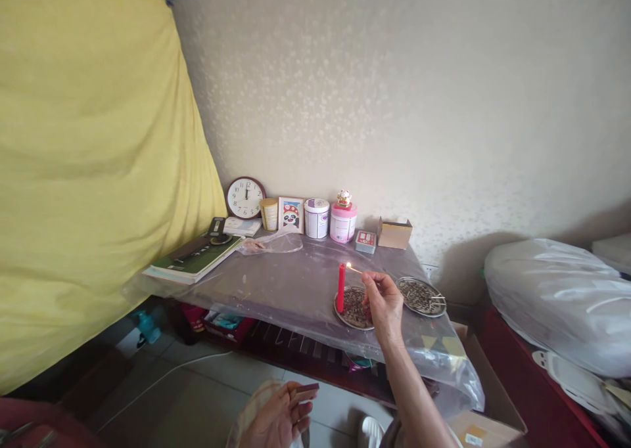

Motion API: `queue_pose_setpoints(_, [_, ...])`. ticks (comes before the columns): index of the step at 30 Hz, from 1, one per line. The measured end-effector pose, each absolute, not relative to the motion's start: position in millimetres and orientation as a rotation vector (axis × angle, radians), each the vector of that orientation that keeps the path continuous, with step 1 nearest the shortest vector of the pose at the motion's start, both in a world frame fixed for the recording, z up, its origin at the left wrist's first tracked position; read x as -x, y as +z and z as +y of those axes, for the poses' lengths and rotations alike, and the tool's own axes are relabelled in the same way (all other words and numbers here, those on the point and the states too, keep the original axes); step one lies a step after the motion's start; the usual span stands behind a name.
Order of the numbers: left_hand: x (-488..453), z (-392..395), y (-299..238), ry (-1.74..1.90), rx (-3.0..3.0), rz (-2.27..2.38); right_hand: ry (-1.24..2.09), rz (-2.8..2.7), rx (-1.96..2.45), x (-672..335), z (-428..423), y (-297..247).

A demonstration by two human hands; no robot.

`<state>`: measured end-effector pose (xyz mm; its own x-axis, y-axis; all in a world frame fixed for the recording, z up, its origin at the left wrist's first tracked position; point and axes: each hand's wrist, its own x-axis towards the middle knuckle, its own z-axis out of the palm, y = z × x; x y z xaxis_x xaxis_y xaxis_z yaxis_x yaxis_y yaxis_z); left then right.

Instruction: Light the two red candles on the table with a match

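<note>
My right hand (pixel 385 303) pinches a burning match (pixel 355 270), its flame close to the top of a red candle (pixel 341 289). The candle stands upright at the left side of a round plate (pixel 349 323) filled with small dark grains. I cannot tell whether the wick is lit. Low in front of the table, my left hand (pixel 282 412) holds a matchbox (pixel 304 390) between thumb and fingers. To the right of my right hand lies a second round plate (pixel 411 311) of dark grains, with several matchsticks (pixel 436 301) at its right side.
On the plastic-covered table (pixel 290 290), a clock (pixel 246 197), picture frame (pixel 290 215), two canisters (pixel 316 219), a tin (pixel 365 241) and a cardboard box (pixel 395 234) line the wall. Books (pixel 194 257) lie left, near a yellow curtain (pixel 98 139). A white plastic bag (pixel 557 303) bulges at right.
</note>
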<state>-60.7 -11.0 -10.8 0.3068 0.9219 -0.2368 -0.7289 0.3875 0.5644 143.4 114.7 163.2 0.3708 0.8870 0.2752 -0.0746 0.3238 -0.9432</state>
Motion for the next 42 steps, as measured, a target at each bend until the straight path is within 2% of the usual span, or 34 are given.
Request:
queue_pose_setpoints(20, [61.7,-7.8,-19.8,1.090,-0.429,0.678,0.663,-1.074,1.136,-140.7,135.3,159.3])
queue_pose_setpoints(42, [65.2,-6.9,-35.1,1.055,-0.324,0.378,0.567,-1.130,1.217,-141.2,145.9,151.1])
